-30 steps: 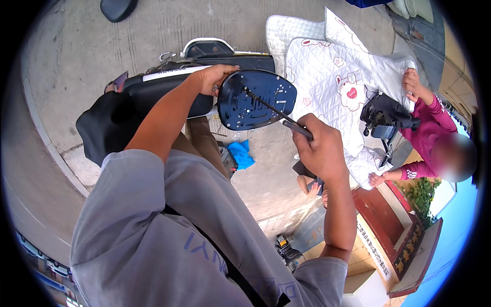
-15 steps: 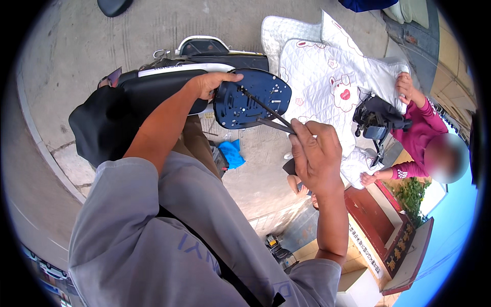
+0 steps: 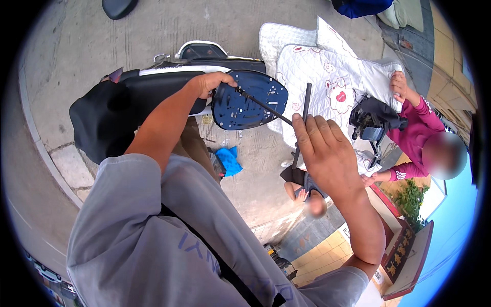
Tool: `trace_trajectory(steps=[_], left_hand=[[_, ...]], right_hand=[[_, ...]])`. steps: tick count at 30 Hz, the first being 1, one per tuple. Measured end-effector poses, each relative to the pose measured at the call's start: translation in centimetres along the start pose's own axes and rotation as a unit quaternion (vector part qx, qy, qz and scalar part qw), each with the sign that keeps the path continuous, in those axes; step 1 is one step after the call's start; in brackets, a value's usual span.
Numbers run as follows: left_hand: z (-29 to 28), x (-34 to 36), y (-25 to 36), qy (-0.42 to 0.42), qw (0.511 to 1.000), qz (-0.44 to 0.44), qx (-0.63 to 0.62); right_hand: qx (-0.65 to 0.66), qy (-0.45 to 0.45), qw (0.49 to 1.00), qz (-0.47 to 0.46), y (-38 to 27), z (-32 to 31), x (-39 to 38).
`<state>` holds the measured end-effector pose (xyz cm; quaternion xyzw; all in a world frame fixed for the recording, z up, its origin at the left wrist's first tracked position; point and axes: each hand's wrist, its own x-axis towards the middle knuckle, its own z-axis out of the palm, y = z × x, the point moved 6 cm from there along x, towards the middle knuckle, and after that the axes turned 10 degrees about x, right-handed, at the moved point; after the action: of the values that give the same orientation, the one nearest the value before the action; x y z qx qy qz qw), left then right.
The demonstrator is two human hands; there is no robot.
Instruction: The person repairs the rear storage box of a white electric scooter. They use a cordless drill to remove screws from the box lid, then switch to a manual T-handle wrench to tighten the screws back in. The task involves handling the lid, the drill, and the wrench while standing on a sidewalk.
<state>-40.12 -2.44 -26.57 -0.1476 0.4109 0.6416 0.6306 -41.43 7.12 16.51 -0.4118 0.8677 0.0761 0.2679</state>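
My left hand (image 3: 214,84) grips the near-top edge of a dark blue rounded plate (image 3: 255,110) with many small holes and bright fasteners, its thumb on the face. The plate is beside the rear end of a black scooter seat (image 3: 158,94). A dark T-handle wrench (image 3: 268,108) reaches from the plate's upper left part toward my right hand (image 3: 330,153). That hand lies across the crossbar with its fingers stretched out, touching the bar. Its thumb is hidden, as is the meeting of wrench tip and fastener.
A white quilted scooter cover (image 3: 302,66) with printed animals lies on a second vehicle at the right. Beside it is a person in a magenta sleeve (image 3: 424,110). Another person (image 3: 307,189) is low behind my right hand. A blue cloth (image 3: 227,161) lies below the plate.
My right hand has gone from a pinch on the wrench handle to stretched fingers lying across it. The crossbar has turned to nearly upright in the view. My left hand stays on the plate.
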Motion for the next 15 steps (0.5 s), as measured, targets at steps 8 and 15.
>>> trace_trajectory(steps=[8, 15], left_hand=[[0.8, -0.2, 0.1, -0.007, 1.0, 0.01, -0.005], [0.5, 0.3, -0.1, -0.032, 0.999, 0.007, -0.003]], right_hand=[[0.51, 0.096, 0.688, 0.508, 4.7, 8.0, -3.6], [0.078, 0.208, 0.961, 0.165, 0.3, 3.3, -0.9]])
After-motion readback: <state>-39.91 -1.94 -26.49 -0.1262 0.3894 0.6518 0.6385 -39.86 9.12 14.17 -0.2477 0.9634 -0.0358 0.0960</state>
